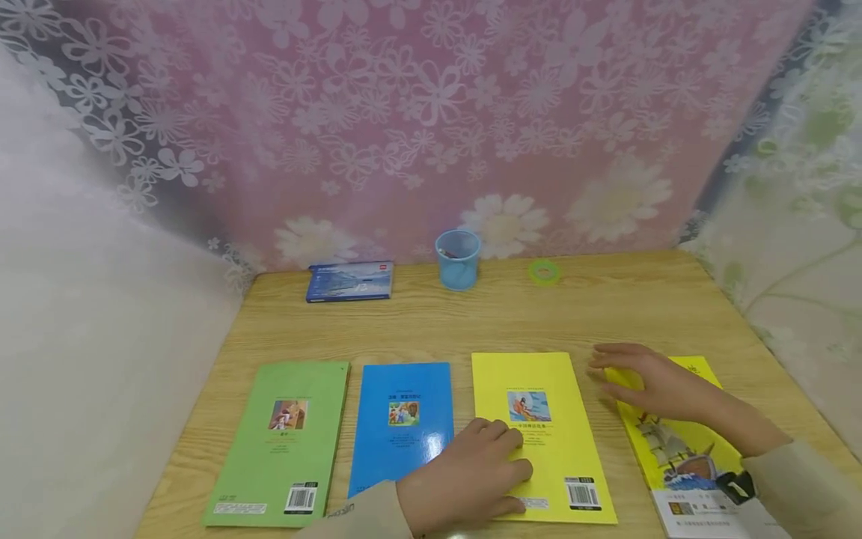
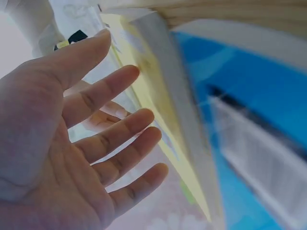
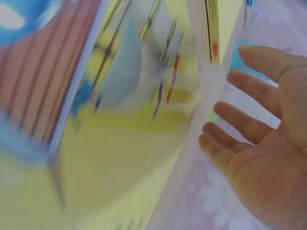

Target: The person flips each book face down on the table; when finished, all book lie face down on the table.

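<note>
My left hand (image 1: 474,471) is over the lower left part of a yellow book (image 1: 559,449), which lies back cover up with a small picture and a barcode. In the left wrist view, that hand's fingers (image 2: 132,151) are spread and fairly straight beside the yellow book's edge. My right hand (image 1: 656,382) hovers at the upper left of another yellow book (image 1: 673,442), this one with a sailing ship on its cover. The right wrist view shows the right fingers (image 3: 244,120) extended near that cover, holding nothing.
A blue book (image 1: 404,389) and a green book (image 1: 289,449) lie to the left, back covers up. Along the back of the wooden table (image 1: 417,329) are a blue boxed item (image 1: 350,283), a light blue cup (image 1: 459,266) and a yellow-green ring (image 1: 544,272).
</note>
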Tool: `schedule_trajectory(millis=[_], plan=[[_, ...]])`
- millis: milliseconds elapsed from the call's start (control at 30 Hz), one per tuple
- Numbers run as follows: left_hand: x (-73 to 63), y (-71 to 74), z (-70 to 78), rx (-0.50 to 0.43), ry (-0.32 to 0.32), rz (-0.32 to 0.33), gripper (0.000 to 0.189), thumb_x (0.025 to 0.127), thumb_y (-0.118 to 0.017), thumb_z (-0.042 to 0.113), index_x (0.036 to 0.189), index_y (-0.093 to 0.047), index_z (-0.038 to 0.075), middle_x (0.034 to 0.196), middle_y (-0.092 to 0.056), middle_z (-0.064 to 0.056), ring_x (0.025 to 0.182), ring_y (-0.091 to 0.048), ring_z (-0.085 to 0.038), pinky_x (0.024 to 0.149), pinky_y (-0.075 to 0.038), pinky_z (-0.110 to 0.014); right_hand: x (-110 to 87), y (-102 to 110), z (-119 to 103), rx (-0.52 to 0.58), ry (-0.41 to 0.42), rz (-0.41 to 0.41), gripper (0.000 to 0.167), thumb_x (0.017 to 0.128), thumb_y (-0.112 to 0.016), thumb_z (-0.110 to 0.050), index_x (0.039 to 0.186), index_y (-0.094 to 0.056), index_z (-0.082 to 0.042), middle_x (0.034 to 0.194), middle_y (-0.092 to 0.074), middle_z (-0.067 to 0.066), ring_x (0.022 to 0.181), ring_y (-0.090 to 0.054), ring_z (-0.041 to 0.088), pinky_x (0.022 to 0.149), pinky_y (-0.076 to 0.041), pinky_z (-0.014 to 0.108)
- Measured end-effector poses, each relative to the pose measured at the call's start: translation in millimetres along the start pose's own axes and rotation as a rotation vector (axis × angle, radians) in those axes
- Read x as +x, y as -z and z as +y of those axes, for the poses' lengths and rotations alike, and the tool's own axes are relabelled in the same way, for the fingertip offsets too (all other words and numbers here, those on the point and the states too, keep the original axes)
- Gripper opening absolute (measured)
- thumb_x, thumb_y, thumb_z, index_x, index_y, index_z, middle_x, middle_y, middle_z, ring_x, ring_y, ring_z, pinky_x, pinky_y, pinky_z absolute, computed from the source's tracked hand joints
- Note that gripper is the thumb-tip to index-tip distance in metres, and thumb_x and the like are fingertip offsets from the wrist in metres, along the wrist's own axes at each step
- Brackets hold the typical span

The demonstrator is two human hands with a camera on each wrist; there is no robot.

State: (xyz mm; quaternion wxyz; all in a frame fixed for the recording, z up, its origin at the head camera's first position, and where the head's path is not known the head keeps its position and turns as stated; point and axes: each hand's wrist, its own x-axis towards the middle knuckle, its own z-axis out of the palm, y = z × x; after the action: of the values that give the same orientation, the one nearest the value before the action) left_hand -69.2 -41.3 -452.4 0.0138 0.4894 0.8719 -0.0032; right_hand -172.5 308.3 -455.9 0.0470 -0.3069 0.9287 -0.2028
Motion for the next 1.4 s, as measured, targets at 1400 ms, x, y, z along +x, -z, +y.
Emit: schedule_trajectory(millis=[1400], plan=[[158.3, -16.3, 96.5, 0.222, -0.059, -0.233, 0.073, 0.092, -0.039, 0.087, 0.155, -0.031, 0.049, 0.152, -0.043, 0.014, 0.134, -0.048, -0.017, 0.118, -0.036, -0.035, -45.7, 32.0, 71.5, -0.088, -0.409, -0.120, 0.067, 0.098, -0.074, -0.030, 0.133, -0.054, 0.024, 0.130, -0.057, 0.046, 0.119, -0.056, 0.065, 0.094, -0.052, 0.070]])
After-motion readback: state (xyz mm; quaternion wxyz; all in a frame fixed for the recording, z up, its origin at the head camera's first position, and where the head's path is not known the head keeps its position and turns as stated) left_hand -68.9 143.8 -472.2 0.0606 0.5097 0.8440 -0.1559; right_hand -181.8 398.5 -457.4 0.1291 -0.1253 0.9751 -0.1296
